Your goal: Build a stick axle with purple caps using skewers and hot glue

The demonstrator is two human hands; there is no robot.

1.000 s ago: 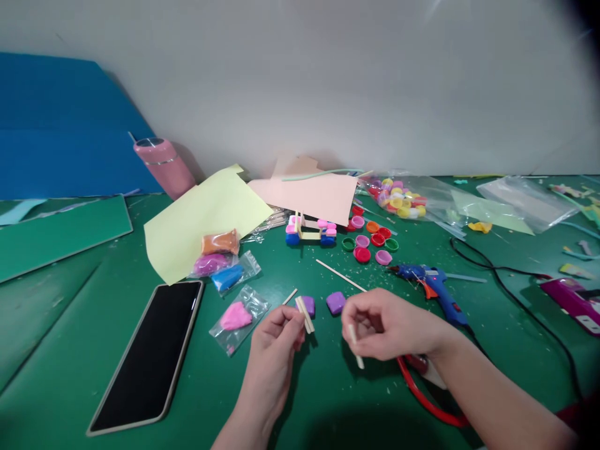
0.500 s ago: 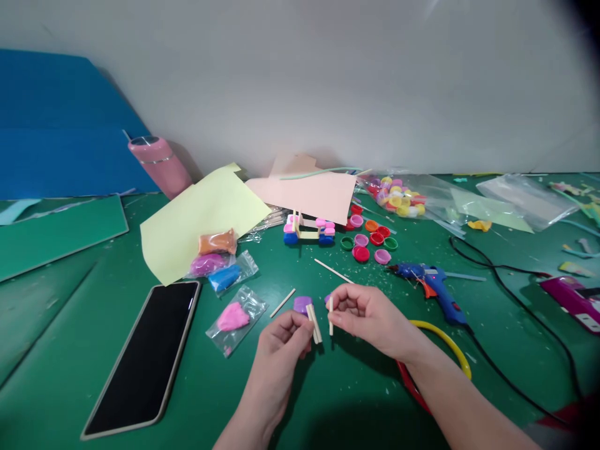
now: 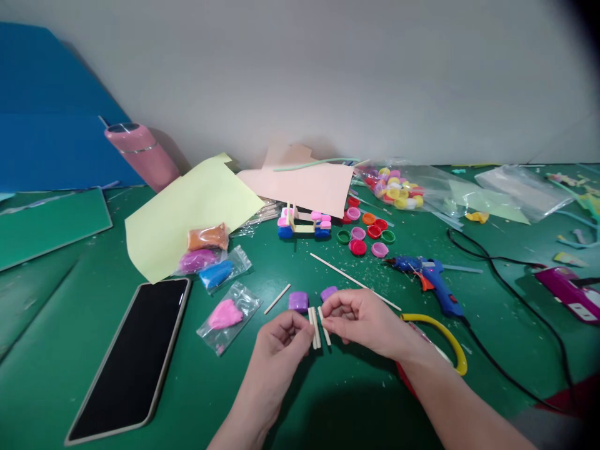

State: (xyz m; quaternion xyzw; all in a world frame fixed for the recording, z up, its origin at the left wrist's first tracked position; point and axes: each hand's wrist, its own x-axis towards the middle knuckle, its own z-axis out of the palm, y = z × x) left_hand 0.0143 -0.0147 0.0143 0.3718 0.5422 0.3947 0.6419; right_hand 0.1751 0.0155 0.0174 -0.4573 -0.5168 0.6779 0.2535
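At least two sticks (image 3: 315, 331) were pinched by the left hand (image 3: 284, 342); just to their right, across a narrow gap, a single stick (image 3: 326, 334) was pinched by the right hand (image 3: 364, 322), its long axis nearly parallel to theirs.

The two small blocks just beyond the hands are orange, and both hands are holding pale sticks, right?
Not quite: the head view shows the two small blocks are purple. They do lie just beyond the left hand and right hand, which both hold pale sticks.
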